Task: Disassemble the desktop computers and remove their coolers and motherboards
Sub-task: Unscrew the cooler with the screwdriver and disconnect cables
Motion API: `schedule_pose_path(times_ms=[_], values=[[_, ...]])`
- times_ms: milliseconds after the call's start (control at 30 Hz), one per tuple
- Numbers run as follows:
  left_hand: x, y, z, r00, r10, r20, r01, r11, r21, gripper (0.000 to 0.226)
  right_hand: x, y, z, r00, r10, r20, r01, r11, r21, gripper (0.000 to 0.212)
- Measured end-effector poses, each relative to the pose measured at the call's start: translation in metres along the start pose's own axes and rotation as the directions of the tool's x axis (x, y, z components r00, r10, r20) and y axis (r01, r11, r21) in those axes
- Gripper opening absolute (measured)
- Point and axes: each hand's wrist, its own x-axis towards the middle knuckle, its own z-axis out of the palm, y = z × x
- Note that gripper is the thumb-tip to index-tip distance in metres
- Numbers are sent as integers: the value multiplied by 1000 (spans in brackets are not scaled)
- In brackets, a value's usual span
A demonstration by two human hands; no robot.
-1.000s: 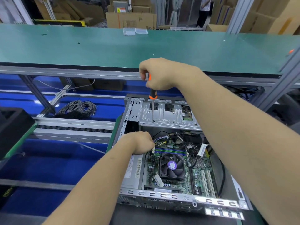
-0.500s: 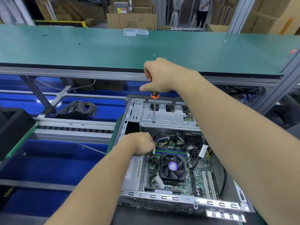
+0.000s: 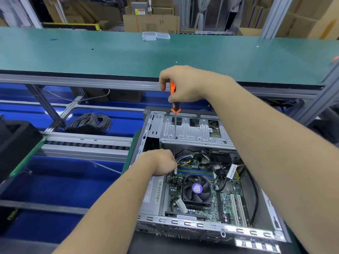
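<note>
The open desktop case (image 3: 211, 224) lies on its side, cooler (image 3: 197, 189) and motherboard (image 3: 231, 197) facing up between the forearms. The left hand (image 3: 159, 162), fingers curled, rests on the case edge, likely bracing it. Beyond, the right hand (image 3: 185, 83) grips an orange screwdriver (image 3: 173, 97) upright, tip on the drive cage (image 3: 194, 132).

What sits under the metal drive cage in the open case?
Under the drive cage, cable bundles and the motherboard's far edge show. Anything deeper is hidden by the cage and the left hand.
</note>
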Motion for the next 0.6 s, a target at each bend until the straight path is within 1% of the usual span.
schedule_pose_path(times_ms=[33,100,133,200,233,300,333,400,433,467,533,600], values=[[0,0,0,1000,0,2,0,1000,1,10,0,1,0,999,33,7,-33,999,-14,29],[1,-1,1,1000,-2,2,2,1000,1,11,-1,3,0,992,127,-8,-127,986,-104,38],[2,-1,2,1000,-2,0,2,1000,1,12,-1,3,1,991,132,-26,-134,983,-123,35],[3,-1,1,1000,-3,10,3,1000,15,12,1,3,1,998,60,-20,-61,996,-71,15],[3,-1,1,1000,-1,19,1,1000,15,12,0,1,0,999,32,0,-32,999,-39,14],[3,-1,0,999,-1,43,1,1000,8,13,-1,0,-2,999,28,26,-29,1000,8,22],[3,0,-1,998,-5,59,4,1000,8,14,-1,1,-1,999,47,14,-47,999,7,24],[2,1,-1,997,-4,73,4,1000,1,16,0,3,2,991,132,-33,-133,990,-45,37],[2,1,-2,997,-7,81,7,1000,4,18,1,3,3,986,156,-59,-160,984,-72,38],[3,1,-2,996,-5,85,5,1000,1,19,1,3,5,988,135,-77,-140,987,-73,32],[4,1,-2,994,8,107,-9,1000,7,15,1,2,4,996,42,-81,-42,999,-4,12],[5,2,-3,989,8,149,-11,1000,18,10,-1,-1,3,998,3,-59,2,997,76,26]])
